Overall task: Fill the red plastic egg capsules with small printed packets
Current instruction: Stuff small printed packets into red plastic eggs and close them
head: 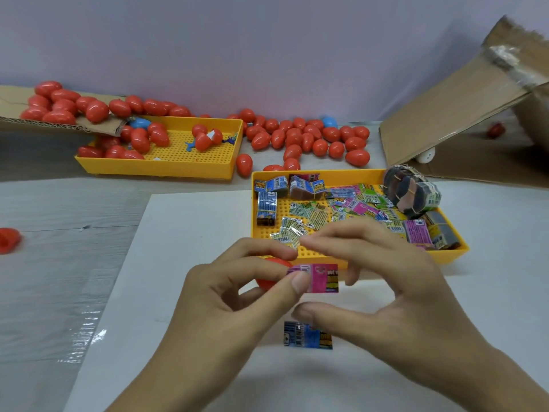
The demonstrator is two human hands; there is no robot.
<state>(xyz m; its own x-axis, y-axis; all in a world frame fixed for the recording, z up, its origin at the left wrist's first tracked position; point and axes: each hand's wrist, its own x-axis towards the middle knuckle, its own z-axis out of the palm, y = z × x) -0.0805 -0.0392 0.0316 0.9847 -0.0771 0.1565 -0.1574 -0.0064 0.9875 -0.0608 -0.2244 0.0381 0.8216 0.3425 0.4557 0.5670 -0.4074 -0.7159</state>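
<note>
Your left hand (234,292) pinches pink packet (315,278) lengthwise against red egg (271,275), just left; right hand (383,286), fingers loose, hovers nearer.

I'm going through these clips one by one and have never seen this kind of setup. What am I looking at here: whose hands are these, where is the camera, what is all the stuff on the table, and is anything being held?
There is no machine here: a person works with bare hands, and the single picture comes from a camera worn on their head, looking forward and down.

The left hand holds a red egg capsule and pinches a pink printed packet at its mouth. The right hand hovers beside it with relaxed fingers, holding nothing that I can see. A blue packet lies on the white sheet beneath the hands.

Behind them, a yellow tray holds loose and bundled packets. Farther back, a second yellow tray holds red eggs, and a pile of red eggs lies on the table. Cardboard flaps stand at the right.
</note>
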